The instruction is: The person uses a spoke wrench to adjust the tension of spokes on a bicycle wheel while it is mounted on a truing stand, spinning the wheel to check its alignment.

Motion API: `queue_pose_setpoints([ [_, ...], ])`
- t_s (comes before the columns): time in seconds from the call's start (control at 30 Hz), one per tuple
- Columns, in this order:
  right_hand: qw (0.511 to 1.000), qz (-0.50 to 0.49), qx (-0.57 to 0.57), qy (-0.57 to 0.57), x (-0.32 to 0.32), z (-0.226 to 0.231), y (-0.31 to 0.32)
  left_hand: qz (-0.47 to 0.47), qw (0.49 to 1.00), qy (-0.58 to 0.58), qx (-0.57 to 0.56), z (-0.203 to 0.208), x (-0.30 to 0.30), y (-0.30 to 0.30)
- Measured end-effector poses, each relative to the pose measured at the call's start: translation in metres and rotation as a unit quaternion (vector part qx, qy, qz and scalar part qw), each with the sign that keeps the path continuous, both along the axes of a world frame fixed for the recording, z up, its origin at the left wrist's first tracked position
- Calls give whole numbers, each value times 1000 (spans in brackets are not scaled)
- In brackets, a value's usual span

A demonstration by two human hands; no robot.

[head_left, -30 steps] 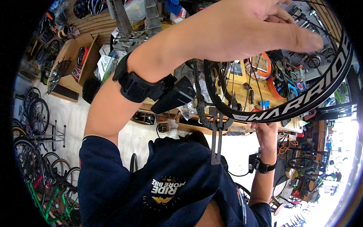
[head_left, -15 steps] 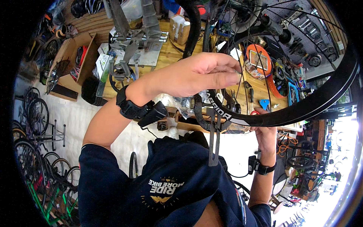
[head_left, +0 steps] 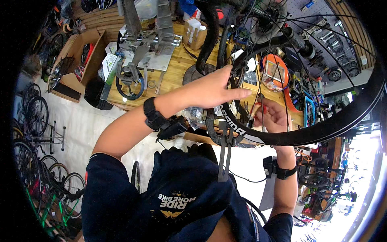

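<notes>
A black-rimmed bicycle wheel (head_left: 306, 137) stands in a truing stand (head_left: 223, 155) in front of me, its spokes fanning up toward the hub. My left hand (head_left: 213, 86) is at the wheel's left side, thumb laid across the rim and the other fingers mostly hidden beyond it. On the right, my right hand (head_left: 276, 115) reaches in among the spokes near the rim. Its fingers are pinched round a small red spoke wrench (head_left: 260, 108), partly covered by them.
Beneath the wheel is a wooden workbench (head_left: 171, 76) with an orange round tin (head_left: 275, 71) and a cardboard box (head_left: 195, 34). Another metal stand (head_left: 139, 60) is at the back left. Tools hang on a pegboard (head_left: 326, 24); parked bicycles (head_left: 36, 133) line the left side.
My left hand has come down onto the rim from above it. My right hand has risen from under the rim to the spokes with the red spoke wrench. The view has shifted slightly.
</notes>
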State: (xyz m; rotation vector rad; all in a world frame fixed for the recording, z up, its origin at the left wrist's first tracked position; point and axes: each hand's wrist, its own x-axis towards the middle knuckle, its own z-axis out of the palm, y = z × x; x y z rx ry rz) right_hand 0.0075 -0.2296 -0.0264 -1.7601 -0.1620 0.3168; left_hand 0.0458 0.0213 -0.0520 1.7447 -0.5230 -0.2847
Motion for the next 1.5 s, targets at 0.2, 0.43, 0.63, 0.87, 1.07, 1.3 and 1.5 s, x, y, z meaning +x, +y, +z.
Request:
queue_pose_setpoints([
  [0.2,997,44,-69,8,27,-1,42,51,998,9,35,-2,6,1],
  [0.43,996,73,-52,15,29,-11,51,100,994,-20,31,-19,10,-4],
  [0.63,978,62,-184,-80,31,-15,62,83,997,5,5,-21,12,-5],
  [0.87,962,82,-153,-211,34,-9,73,27,994,51,-96,-22,13,-10],
  [1.07,931,55,-262,-250,28,-2,80,69,997,38,-9,-26,19,-12],
  [1.3,944,126,-208,-222,38,-10,72,22,998,60,-19,-15,17,-5],
  [1.5,972,57,-179,-139,47,3,46,23,995,90,-45,-1,3,-1],
])
